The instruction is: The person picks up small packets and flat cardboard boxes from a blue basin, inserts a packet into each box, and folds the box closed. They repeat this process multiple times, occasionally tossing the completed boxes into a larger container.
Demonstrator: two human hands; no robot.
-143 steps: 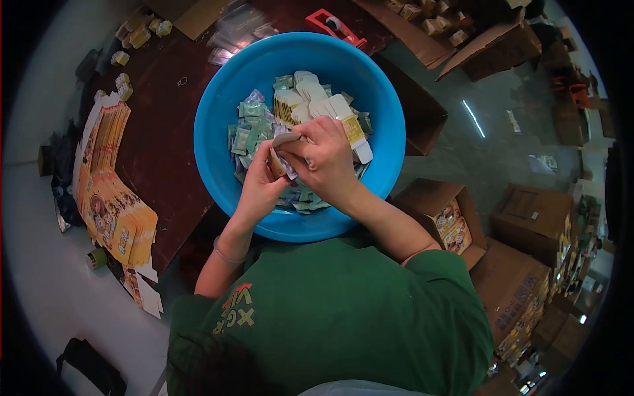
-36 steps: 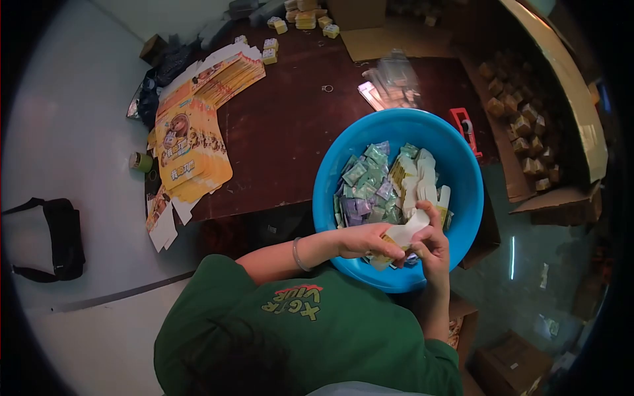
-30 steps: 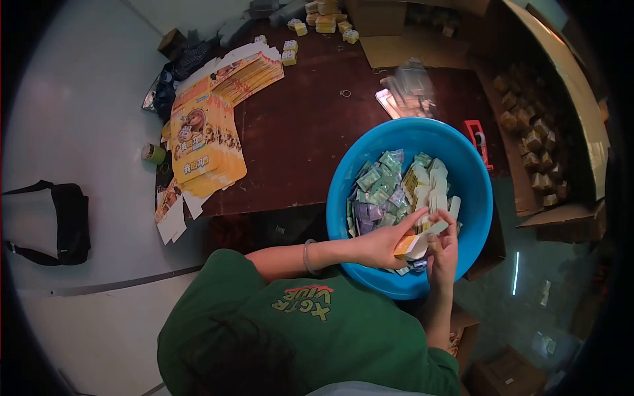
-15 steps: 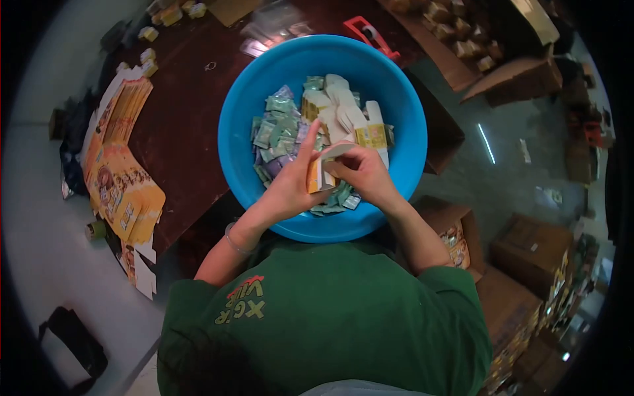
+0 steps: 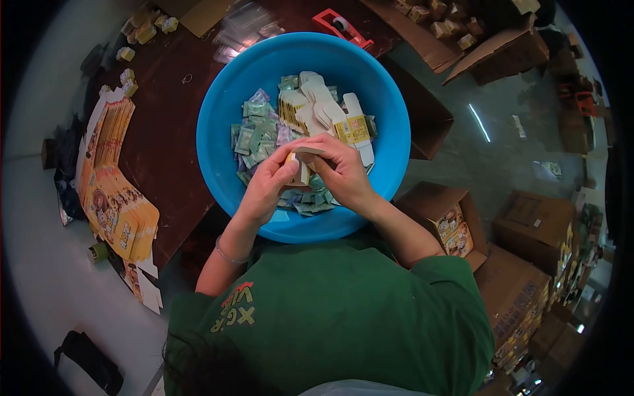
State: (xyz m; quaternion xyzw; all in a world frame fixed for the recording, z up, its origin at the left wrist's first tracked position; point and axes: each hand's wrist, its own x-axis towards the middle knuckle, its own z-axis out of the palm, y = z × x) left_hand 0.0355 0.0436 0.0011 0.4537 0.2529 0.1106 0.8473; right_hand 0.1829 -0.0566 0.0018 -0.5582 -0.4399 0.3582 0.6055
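Over the near part of a blue basin (image 5: 218, 191), both my hands hold a small carton (image 5: 302, 175) with yellow and white sides. My left hand (image 5: 267, 181) grips its left side, thumb on the edge. At its right and top, my right hand (image 5: 340, 173) has its fingers closed around a raised pale flap. What is inside the carton is hidden. Below and beyond lie several small green and purple sachets (image 5: 254, 135). A row of flattened white and yellow cartons (image 5: 317, 99) rests at the basin's far side, with a yellow carton (image 5: 352, 130) to the right of it.
Flat printed boxes (image 5: 122, 211) are stacked at the table's left edge. A red tape dispenser (image 5: 342, 28) and clear plastic packs (image 5: 247, 30) lie behind the basin. Cardboard boxes (image 5: 533, 218) stand on the floor at right; an open one (image 5: 456, 228) is near my right elbow.
My left fingers, stretched out before, have curled in around the carton. My right hand stays at the flap. The view has shifted, so the basin appears farther left.
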